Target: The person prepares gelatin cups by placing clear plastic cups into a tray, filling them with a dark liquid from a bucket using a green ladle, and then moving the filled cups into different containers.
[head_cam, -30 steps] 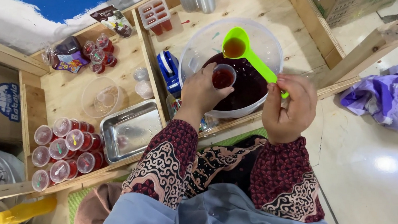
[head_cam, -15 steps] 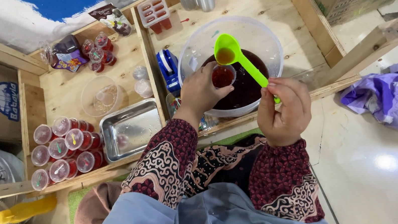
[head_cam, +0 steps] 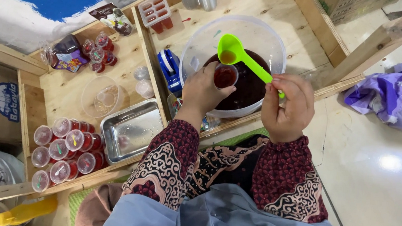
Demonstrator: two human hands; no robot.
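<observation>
Liquid sat lower in our green ladle (head_cam: 231,53) than a second before, and the small cup (head_cam: 225,76) looked nearly full. Our left hand (head_cam: 202,94) gripped that cup over the bowl (head_cam: 210,35); our right hand (head_cam: 288,108) pinched the ladle's handle.

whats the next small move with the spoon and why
Probably tip the green spoon toward the small cup. The right hand holds the spoon by its handle, its bowl carrying some brown liquid just above the cup, which the left hand holds over the big bowl. The cup looks not quite full, and drips would fall into the bowl.
</observation>
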